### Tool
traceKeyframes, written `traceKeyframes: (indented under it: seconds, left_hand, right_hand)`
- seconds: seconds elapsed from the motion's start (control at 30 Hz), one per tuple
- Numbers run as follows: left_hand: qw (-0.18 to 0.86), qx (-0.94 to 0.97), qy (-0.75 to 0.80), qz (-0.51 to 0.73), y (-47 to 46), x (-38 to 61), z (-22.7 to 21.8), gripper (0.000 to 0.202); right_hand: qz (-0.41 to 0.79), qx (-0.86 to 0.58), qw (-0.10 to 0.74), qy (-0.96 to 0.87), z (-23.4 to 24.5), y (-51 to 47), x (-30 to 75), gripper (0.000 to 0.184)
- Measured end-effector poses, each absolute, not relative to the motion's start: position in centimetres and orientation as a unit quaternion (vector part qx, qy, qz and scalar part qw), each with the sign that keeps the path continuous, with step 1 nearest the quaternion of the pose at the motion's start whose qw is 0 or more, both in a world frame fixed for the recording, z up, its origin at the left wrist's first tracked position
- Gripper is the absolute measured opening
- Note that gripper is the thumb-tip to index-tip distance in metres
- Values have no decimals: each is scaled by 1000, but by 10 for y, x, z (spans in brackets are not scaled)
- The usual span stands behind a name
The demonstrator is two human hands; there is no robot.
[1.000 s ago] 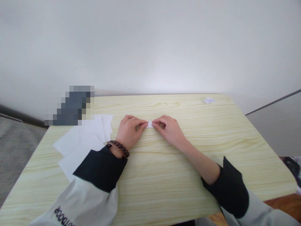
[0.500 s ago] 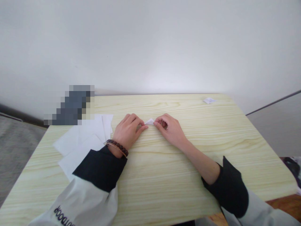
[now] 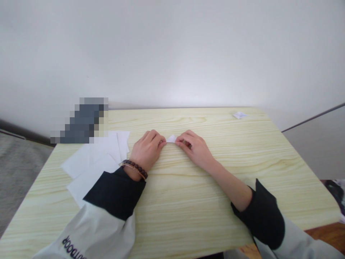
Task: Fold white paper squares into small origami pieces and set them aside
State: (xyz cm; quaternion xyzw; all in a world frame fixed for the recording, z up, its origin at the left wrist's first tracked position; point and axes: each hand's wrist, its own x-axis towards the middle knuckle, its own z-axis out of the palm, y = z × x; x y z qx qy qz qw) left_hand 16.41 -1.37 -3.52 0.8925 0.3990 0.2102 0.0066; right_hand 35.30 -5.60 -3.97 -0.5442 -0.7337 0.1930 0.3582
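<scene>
A small piece of folded white paper (image 3: 171,139) shows as a little triangle near the middle of the table. My left hand (image 3: 147,148) pinches its left end between thumb and fingers, a dark beaded bracelet around the wrist. On the other side, my right hand (image 3: 194,147) grips the right end in a pinch. Fingertips cover both ends of the paper, so only its centre shows. Beside my left forearm lie several loose white paper sheets (image 3: 93,162), overlapping and partly under the sleeve.
The wood-grain table (image 3: 188,201) meets a pale wall (image 3: 172,54) at its far edge. Near the back right corner rests another small folded paper (image 3: 239,115). A dark, pixelated object (image 3: 83,120) sits at the back left, by the sheets.
My left thumb has drawn in against the fingers, closing the gap at the paper's left end. My right fingers have shifted very slightly left. The rest looks the same.
</scene>
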Motion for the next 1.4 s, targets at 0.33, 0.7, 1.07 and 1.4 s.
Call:
traceKeyframes:
  seconds: [0.33, 0.7, 1.07, 1.4]
  left_hand:
    - [-7, 891, 407, 202, -14, 164, -35, 16]
    - [-9, 901, 391, 188, -11, 166, -35, 15]
    - [55, 922, 356, 144, -13, 166, -31, 16]
    - [30, 917, 378, 124, -15, 170, -31, 18]
  right_hand:
    - [194, -538, 362, -736, -39, -55, 354, 12]
    - [176, -585, 335, -717, -44, -55, 349, 17]
    - [147, -588, 310, -732, -43, -55, 348, 22]
    - [143, -623, 309, -705, -41, -55, 344, 16]
